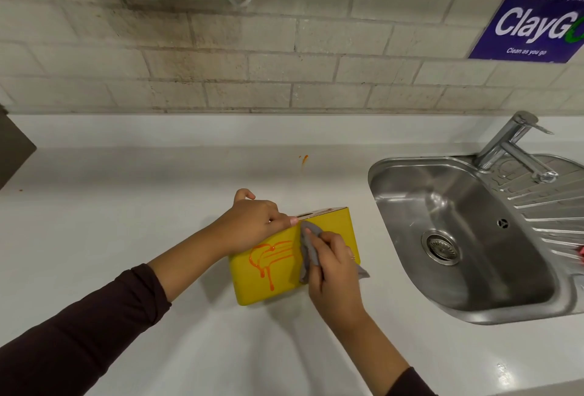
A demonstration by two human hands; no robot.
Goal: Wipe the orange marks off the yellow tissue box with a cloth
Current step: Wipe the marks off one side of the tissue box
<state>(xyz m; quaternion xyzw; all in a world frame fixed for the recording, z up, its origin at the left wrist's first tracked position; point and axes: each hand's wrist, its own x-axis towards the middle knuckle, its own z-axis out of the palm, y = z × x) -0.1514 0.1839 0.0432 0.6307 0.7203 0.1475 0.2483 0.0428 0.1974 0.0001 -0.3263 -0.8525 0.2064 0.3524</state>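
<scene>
Grey cloth (306, 252) is bunched in the right hand (331, 264), fingers closed on it and pressing it against the near face of the yellow tissue box (343, 228). Orange marks (268, 256) streak that face just left of the cloth. Left hand (256, 221) grips the box's top far-left edge. Box stands on the white counter (126, 221), left of the steel sink (458, 237).

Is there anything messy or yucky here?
Yes. Orange marks drip down the front of the yellow tissue box, left of the grey cloth in the right hand. A small orange splatter also sits on the white counter behind it.
</scene>
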